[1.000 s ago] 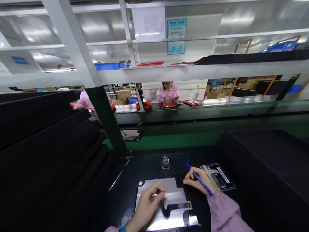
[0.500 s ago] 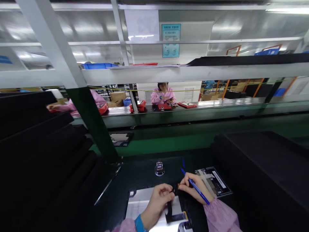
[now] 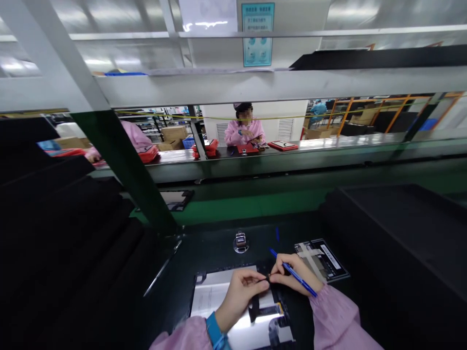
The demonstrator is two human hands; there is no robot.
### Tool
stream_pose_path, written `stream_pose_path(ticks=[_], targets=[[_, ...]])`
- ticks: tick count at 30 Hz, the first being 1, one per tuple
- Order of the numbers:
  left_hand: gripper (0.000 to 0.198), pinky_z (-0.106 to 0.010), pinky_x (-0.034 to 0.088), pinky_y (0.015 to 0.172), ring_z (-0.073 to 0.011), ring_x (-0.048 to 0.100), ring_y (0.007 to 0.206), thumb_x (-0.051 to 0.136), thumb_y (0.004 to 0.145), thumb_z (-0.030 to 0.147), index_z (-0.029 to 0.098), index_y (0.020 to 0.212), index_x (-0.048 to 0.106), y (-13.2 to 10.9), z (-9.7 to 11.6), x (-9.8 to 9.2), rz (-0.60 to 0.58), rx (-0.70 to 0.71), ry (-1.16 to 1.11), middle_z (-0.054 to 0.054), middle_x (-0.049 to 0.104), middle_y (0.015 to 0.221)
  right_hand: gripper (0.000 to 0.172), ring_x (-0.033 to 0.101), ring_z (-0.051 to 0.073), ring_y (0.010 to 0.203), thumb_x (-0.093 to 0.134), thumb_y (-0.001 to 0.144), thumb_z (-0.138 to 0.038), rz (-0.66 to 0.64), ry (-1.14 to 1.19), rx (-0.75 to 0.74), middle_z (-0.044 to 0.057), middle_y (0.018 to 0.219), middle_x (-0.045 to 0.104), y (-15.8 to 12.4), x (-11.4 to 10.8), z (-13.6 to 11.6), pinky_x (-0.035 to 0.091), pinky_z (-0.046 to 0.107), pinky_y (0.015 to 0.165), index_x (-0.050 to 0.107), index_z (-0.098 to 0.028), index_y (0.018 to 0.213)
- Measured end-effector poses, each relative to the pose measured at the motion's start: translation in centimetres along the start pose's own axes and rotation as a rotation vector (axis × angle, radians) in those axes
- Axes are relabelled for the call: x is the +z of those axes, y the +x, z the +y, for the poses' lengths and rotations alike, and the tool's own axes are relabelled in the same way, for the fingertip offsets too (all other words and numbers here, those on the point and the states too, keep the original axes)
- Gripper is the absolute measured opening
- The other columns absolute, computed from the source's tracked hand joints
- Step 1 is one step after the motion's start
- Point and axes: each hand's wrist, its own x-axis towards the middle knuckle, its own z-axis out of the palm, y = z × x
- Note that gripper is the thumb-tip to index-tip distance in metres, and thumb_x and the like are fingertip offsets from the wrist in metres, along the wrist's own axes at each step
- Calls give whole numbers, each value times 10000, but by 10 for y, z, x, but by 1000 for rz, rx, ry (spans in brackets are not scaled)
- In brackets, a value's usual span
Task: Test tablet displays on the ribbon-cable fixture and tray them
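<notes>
A silvery flat display panel (image 3: 211, 296) with a dark frame lies on the dark bench in front of me. My left hand (image 3: 239, 297), with a blue wristband, rests over it with thumb and finger pinched. A black ribbon cable (image 3: 254, 308) runs up from the panel to that pinch. My right hand (image 3: 295, 273) meets the left fingertips just beyond the panel's right edge; its thumb and forefinger are pinched on a small end I can barely see. A blue pen (image 3: 301, 283) is also tucked in the right hand, slanting across it.
Behind the hands stands a metal tally counter (image 3: 241, 242). A taped dark part (image 3: 323, 260) lies to the right. Black foam stacks (image 3: 394, 233) flank both sides. A thin metal rod (image 3: 163, 267) lies left. Across the line, a person in pink (image 3: 245, 131) sits at another bench.
My fingertips have come together: the gap between left and right pinch has closed, and the small brownish piece at the right fingertips is now mostly hidden. The view has tilted down slightly.
</notes>
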Motion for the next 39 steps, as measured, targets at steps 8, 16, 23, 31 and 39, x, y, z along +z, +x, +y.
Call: stream_pose_path(ticks=[8,16,23,31,39], targets=[[348,-228,385,465,-102,515,433,899,269,356,160,475,698,-2,2,1,1,31,59,-11,623,435,490,594,148,565,727,649,-516,-25,-23,9,0,605,643,0,-1,-6,482,292,607,351,-230,519],[382,-206,391,462,-87,526,451,895,277,413,162,483,693,0,-4,-3,-10,61,109,-6,633,465,530,586,151,587,691,662,-591,-55,-99,-12,9,607,648,0,-1,-3,464,306,652,330,-230,521],[420,-207,409,462,-83,536,429,885,278,466,151,479,695,0,-4,-4,-69,59,141,-19,642,455,545,529,164,590,614,698,-662,-69,-198,-76,9,551,622,0,-1,-3,426,353,701,323,-239,514],[485,-191,426,474,-81,561,422,899,253,437,151,574,675,2,-7,-6,-95,48,116,28,628,431,470,543,170,655,630,768,-522,-96,-184,-127,21,645,681,-1,-1,3,409,338,705,325,-240,550],[459,-217,454,463,-135,608,427,901,312,320,175,620,592,1,-6,-4,-95,54,84,39,628,421,471,532,200,679,641,745,-446,29,-208,-163,22,559,676,0,6,9,423,340,660,276,-254,517]])
